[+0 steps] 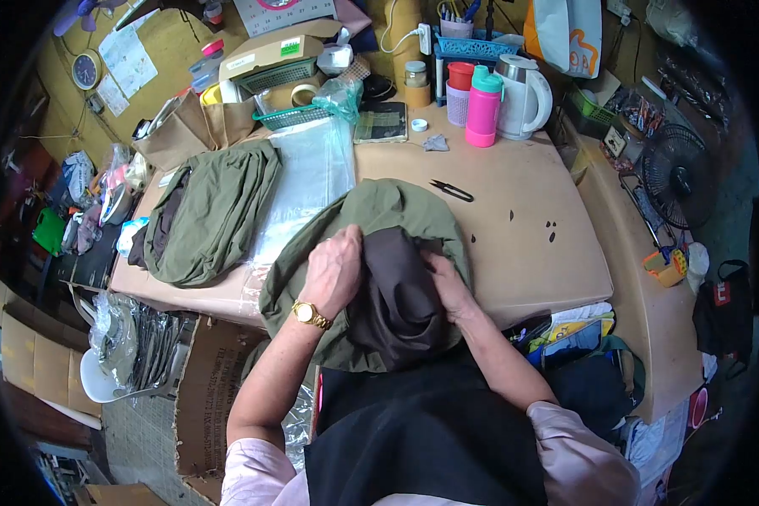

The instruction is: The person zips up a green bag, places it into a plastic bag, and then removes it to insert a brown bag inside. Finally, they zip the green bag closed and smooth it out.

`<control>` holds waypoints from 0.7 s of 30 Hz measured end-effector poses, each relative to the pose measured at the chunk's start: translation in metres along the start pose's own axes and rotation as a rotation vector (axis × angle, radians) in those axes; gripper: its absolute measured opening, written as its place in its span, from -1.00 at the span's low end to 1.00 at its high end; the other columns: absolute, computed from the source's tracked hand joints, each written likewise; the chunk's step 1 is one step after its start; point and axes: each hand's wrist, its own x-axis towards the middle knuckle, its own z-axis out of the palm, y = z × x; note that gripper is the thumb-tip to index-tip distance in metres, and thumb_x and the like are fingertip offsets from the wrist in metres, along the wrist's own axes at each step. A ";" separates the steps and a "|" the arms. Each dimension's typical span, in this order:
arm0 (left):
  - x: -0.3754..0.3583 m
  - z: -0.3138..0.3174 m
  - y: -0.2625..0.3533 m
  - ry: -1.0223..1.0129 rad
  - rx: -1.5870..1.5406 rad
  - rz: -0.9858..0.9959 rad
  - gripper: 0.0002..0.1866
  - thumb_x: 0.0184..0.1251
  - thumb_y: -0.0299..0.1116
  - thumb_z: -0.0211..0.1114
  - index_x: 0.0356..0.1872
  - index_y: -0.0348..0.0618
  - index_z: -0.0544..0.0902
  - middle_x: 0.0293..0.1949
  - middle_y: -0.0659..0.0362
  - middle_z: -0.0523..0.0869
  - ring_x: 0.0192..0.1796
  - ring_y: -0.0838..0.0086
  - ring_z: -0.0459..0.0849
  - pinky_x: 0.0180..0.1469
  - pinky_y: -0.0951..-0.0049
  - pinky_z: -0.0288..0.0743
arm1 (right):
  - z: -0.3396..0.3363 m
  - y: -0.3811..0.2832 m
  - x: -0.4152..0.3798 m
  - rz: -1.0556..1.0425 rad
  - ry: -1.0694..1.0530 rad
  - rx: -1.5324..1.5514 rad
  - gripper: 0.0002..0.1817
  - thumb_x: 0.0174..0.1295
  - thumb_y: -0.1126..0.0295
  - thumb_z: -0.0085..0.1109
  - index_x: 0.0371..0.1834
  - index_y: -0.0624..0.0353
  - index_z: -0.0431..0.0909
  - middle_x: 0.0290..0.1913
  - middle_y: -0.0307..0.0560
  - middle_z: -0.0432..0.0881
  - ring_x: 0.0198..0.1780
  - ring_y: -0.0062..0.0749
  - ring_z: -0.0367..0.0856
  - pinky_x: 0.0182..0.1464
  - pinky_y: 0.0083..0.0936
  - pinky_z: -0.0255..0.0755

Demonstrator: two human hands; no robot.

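A rounded olive-green fabric piece (396,201) lies at the table's near edge, partly over my lap. Its dark brown lining (406,295) bulges out in the middle. My left hand (333,268), with a gold watch at the wrist, is closed on the fabric where green meets lining. On the lining's other side, my right hand (449,282) grips the fabric, its fingertips partly hidden by the folds. A second olive-green fabric piece (219,211) with dark lining lies flat to the left. Black thread snips (452,191) rest beyond my right hand.
Clear plastic sheets (312,181) lie between the two fabric pieces. A pink bottle (482,110), a kettle (521,97) and baskets stand at the back. A fan (677,177) is at right. An open cardboard box (207,405) sits below the table at left.
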 end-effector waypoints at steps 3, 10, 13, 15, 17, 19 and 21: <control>-0.006 0.008 0.011 0.120 -0.194 0.184 -0.85 0.21 -0.58 0.16 -0.19 -0.26 0.55 -0.24 -0.11 0.60 -0.21 0.00 0.70 -0.23 0.10 0.58 | 0.012 0.020 -0.003 0.156 -0.013 0.173 -0.51 0.37 0.36 0.17 0.34 0.24 0.43 0.17 -0.11 0.61 0.12 -0.44 0.58 0.18 -0.43 0.52; -0.029 -0.026 0.041 0.414 -0.257 0.194 -0.83 0.07 -0.61 0.32 -0.29 -0.18 0.65 -0.38 0.05 0.50 -0.36 0.12 0.58 -0.32 0.21 0.46 | 0.031 0.065 -0.003 0.016 -0.043 0.809 -0.51 0.32 0.08 0.28 0.22 0.03 0.47 0.17 -0.26 0.56 0.16 -0.43 0.55 0.32 -0.38 0.44; -0.043 -0.038 0.051 0.353 -0.302 0.242 -0.87 0.13 -0.62 0.31 -0.31 -0.18 0.63 -0.39 0.04 0.49 -0.37 0.10 0.60 -0.31 0.20 0.50 | 0.042 0.071 -0.003 -0.047 -0.222 0.694 -0.37 0.34 0.02 0.23 0.39 0.02 0.31 0.37 -0.19 0.42 0.36 -0.35 0.39 0.42 -0.35 0.29; -0.057 -0.042 0.063 0.275 -0.307 0.312 -0.87 0.16 -0.59 0.31 -0.29 -0.16 0.61 -0.39 0.04 0.47 -0.41 0.13 0.59 -0.37 0.22 0.52 | 0.043 0.014 0.006 -0.073 -0.138 0.667 -0.41 0.38 0.08 0.15 0.39 0.09 0.34 0.34 -0.12 0.46 0.38 -0.32 0.38 0.37 -0.35 0.32; -0.069 -0.047 0.076 0.143 -0.339 0.409 -0.87 0.18 -0.56 0.32 -0.27 -0.15 0.60 -0.40 0.07 0.42 -0.44 0.18 0.58 -0.46 0.24 0.50 | 0.043 -0.028 0.017 -0.119 -0.042 0.606 -0.45 0.42 0.14 0.07 0.39 0.16 0.37 0.31 -0.06 0.50 0.40 -0.30 0.37 0.33 -0.34 0.35; -0.068 -0.044 0.086 0.145 -0.453 0.463 -0.84 0.16 -0.56 0.36 -0.28 -0.15 0.58 -0.41 0.08 0.41 -0.45 0.21 0.56 -0.47 0.25 0.49 | 0.037 -0.052 0.030 -0.136 -0.065 0.524 -0.45 0.42 0.14 0.07 0.39 0.16 0.37 0.31 -0.06 0.50 0.40 -0.29 0.37 0.33 -0.34 0.35; -0.067 -0.052 0.098 0.130 -0.580 0.566 -0.84 0.18 -0.55 0.37 -0.27 -0.17 0.58 -0.40 0.08 0.41 -0.45 0.22 0.57 -0.47 0.26 0.49 | 0.026 -0.068 0.040 -0.147 -0.079 0.406 -0.45 0.42 0.14 0.07 0.39 0.15 0.37 0.31 -0.06 0.50 0.40 -0.29 0.37 0.33 -0.34 0.35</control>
